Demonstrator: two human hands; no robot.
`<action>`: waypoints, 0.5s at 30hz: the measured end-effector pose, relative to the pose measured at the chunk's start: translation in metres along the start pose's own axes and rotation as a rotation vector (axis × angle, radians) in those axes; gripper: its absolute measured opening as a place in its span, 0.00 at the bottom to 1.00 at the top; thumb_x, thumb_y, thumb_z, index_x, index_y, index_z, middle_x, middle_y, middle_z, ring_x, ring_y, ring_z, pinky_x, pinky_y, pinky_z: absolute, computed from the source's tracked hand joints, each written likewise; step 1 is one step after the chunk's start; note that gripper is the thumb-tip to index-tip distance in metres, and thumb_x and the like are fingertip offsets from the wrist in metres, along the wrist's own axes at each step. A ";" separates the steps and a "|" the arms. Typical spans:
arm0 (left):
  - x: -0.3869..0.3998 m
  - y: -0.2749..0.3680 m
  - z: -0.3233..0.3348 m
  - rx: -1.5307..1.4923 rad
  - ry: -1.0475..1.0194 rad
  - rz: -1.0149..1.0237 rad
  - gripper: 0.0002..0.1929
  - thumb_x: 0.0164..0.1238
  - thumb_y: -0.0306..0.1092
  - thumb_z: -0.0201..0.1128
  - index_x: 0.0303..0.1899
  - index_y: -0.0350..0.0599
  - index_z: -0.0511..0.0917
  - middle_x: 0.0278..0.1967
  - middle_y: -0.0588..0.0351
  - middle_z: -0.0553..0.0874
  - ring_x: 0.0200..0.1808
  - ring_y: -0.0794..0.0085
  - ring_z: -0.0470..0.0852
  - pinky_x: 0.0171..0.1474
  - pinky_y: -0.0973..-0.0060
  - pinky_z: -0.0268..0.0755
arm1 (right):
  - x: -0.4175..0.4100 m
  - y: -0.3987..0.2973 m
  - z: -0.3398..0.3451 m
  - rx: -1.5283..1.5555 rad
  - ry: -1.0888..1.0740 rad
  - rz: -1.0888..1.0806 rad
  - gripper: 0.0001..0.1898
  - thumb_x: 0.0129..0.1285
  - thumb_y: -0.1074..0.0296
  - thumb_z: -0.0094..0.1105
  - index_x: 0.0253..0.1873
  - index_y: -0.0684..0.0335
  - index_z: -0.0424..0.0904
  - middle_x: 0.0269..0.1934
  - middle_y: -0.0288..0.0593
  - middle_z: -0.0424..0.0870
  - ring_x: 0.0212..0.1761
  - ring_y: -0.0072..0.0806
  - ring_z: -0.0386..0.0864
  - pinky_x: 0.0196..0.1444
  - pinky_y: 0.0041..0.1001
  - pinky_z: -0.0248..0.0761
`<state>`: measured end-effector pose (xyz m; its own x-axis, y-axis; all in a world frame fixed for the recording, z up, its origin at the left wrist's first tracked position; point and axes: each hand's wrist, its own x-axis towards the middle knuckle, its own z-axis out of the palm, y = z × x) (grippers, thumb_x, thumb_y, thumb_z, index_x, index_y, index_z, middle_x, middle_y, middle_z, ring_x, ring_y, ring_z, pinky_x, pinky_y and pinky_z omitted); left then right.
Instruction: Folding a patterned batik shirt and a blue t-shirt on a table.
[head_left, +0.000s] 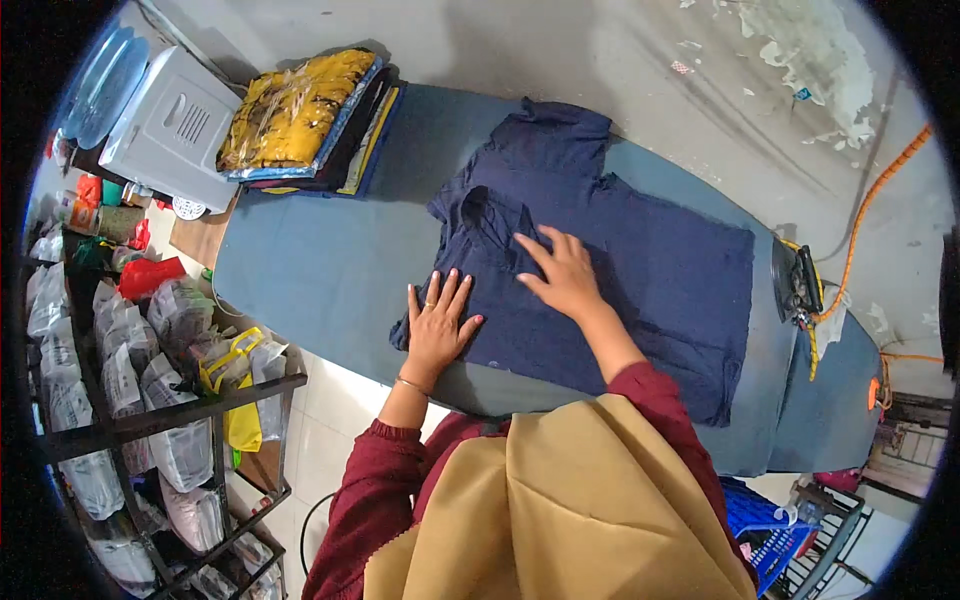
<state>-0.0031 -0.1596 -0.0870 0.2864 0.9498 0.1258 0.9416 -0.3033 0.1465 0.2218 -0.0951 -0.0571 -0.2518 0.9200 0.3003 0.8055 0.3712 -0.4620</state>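
Note:
A navy blue collared shirt (660, 255) lies spread over a blue-grey padded ironing board (322, 247). Its collar opening faces left, one sleeve reaches toward the wall, and the hem is at the right. My left hand (437, 324) rests palm down with fingers apart on the shirt's near shoulder and sleeve. Just below the collar and placket, my right hand (561, 274) is over the fabric with its fingers spread. Neither hand grips anything. At the board's right part stands an electric iron (799, 285) with an orange cord (874, 202).
A stack of folded, plastic-wrapped garments (307, 112) sits on the board's far left. Beside it is a white water dispenser (169, 120) with a blue bottle. A black metal rack (172, 416) of bagged packages stands at left. A blue plastic basket (772, 536) is low at right.

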 end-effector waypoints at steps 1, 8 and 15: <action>0.000 0.001 -0.001 -0.011 -0.017 -0.013 0.31 0.63 0.59 0.48 0.65 0.57 0.62 0.65 0.57 0.65 0.68 0.61 0.58 0.67 0.47 0.36 | 0.011 -0.004 0.011 -0.005 -0.045 -0.059 0.17 0.50 0.58 0.64 0.46 0.51 0.79 0.50 0.43 0.72 0.56 0.41 0.65 0.55 0.39 0.60; 0.003 0.002 -0.004 -0.056 -0.057 -0.037 0.31 0.63 0.59 0.48 0.65 0.59 0.62 0.65 0.58 0.64 0.69 0.61 0.56 0.68 0.48 0.34 | 0.041 0.048 0.017 -0.007 -0.169 0.107 0.15 0.47 0.54 0.66 0.33 0.59 0.79 0.34 0.44 0.74 0.42 0.41 0.71 0.44 0.36 0.65; 0.002 0.000 -0.005 -0.021 -0.102 -0.051 0.31 0.64 0.59 0.46 0.66 0.58 0.61 0.67 0.58 0.62 0.70 0.60 0.54 0.68 0.50 0.32 | 0.014 0.077 -0.012 0.388 -0.315 0.779 0.22 0.58 0.46 0.56 0.34 0.63 0.80 0.30 0.47 0.80 0.39 0.38 0.77 0.39 0.31 0.68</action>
<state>-0.0033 -0.1577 -0.0818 0.2560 0.9665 0.0176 0.9517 -0.2552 0.1705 0.2867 -0.0548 -0.0787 0.1056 0.8980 -0.4272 0.5870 -0.4030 -0.7022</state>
